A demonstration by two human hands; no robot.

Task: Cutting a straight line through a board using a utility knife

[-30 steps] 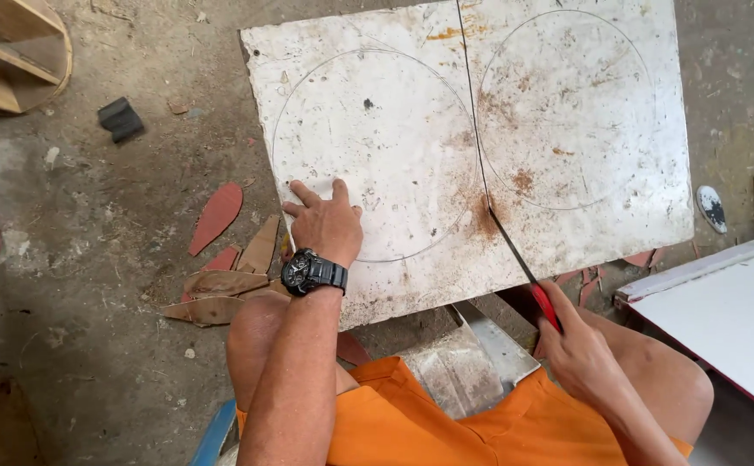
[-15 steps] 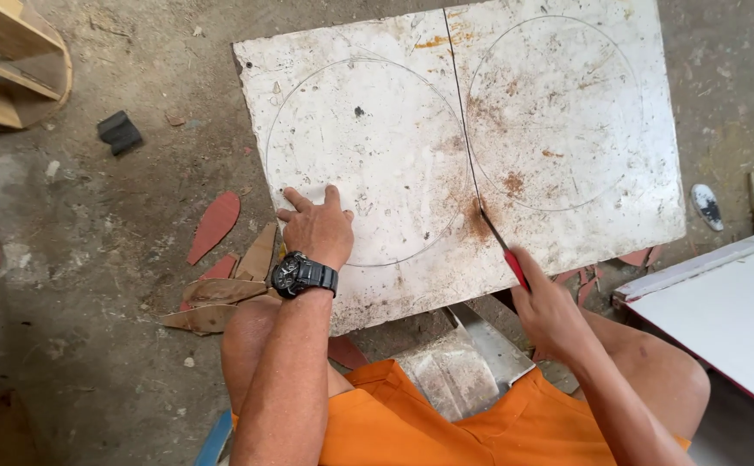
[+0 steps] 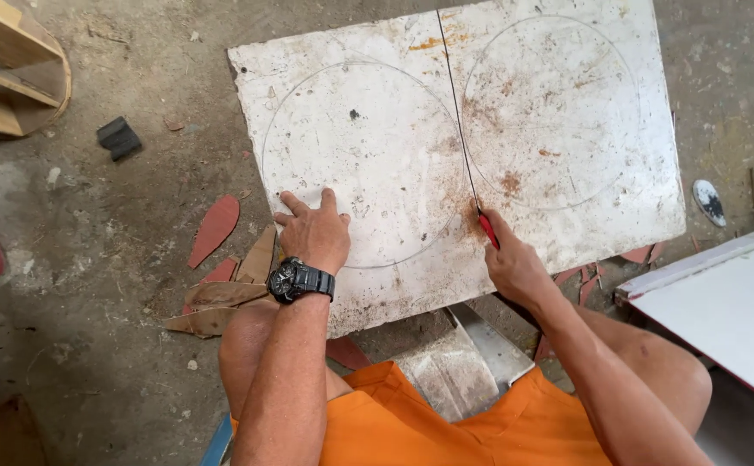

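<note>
While left hand [image 3: 315, 235] lies flat, fingers spread, on white sheet [image 3: 377, 164] | right hand [image 3: 515, 269] fingers closed round red-handled cutter [image 3: 487, 229] | scored line [image 3: 456, 112] runs straight away from right hand.

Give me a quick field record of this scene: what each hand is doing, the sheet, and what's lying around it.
Left hand: flat on the white sheet, fingers spread, black wristwatch on the wrist
Right hand: grips a red-handled cutting tool, its tip at the near end of the cut line
White sheet: stained, lying on the floor, two scribed circles, a dark straight line between them
Offcuts: reddish curved pieces left of the sheet
Black block: on the floor, upper left
White panel: at right
Clothing: orange shorts
</note>
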